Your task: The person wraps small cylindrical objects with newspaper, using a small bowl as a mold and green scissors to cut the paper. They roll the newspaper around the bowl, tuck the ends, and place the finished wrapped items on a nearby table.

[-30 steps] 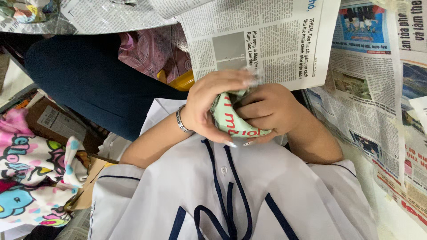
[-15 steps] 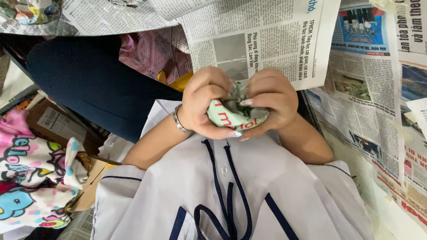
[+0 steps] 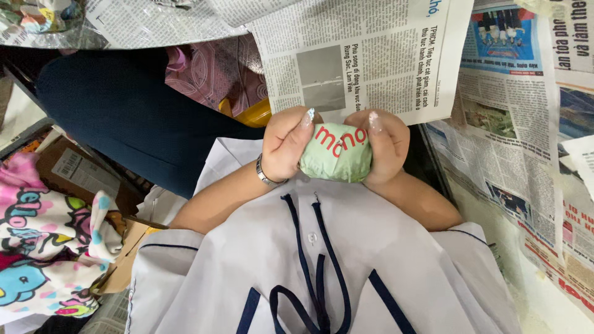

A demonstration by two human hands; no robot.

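Left hand [image 3: 283,147] and right hand [image 3: 385,147] both clamp a pale green bundle [image 3: 336,153] between them, thumbs on top, long axis running left to right, hands equally near. It sits just above the white shirt [image 3: 322,272]; newspaper [image 3: 365,55] lies beyond, open room to the right.

We are looking down at a surface that newspaper sheets [image 3: 371,49] are covering at the top and along the right side, some overlapping each other. A dark blue cloth [image 3: 117,117] is lying at the upper left, and a pink patterned fabric [image 3: 210,74] is showing just beside it. A yellow object [image 3: 257,114] is peeking out below the pink fabric. At the lower left, a brown cardboard box [image 3: 80,176] is sitting next to a colourful cartoon-print fabric [image 3: 43,247]. Even, bright light is falling everywhere.
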